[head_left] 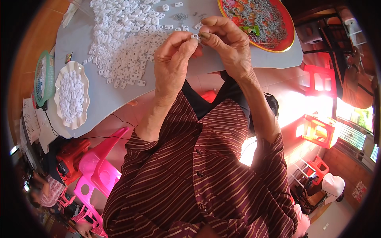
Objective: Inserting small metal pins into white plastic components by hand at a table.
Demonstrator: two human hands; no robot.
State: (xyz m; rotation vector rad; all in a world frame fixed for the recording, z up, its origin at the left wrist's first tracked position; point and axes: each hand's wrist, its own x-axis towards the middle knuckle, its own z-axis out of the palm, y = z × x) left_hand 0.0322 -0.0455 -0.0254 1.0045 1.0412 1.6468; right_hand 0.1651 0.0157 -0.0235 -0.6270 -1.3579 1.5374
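Over the table's near edge, my left hand [174,59] pinches a small white plastic piece [195,36] with a hole in it, between thumb and forefinger. My right hand [229,45] meets it there, thumb and forefinger closed right beside the piece. What sits between those right fingertips is too small to make out. Beyond my hands lies a wide heap of white plastic pieces [123,31], with flatter holed ones [133,55] along its near side. A red round tray [291,29] at the right bears many tiny grey pieces [270,23] and a green bit.
On the grey table [107,99], a wavy-edged cream dish [60,85] of white pieces stands at left, beside a green mesh basket [48,75]. Pink chairs [99,168] stand below left, red stools [321,131] at right. A person [51,192] sits at far lower left.
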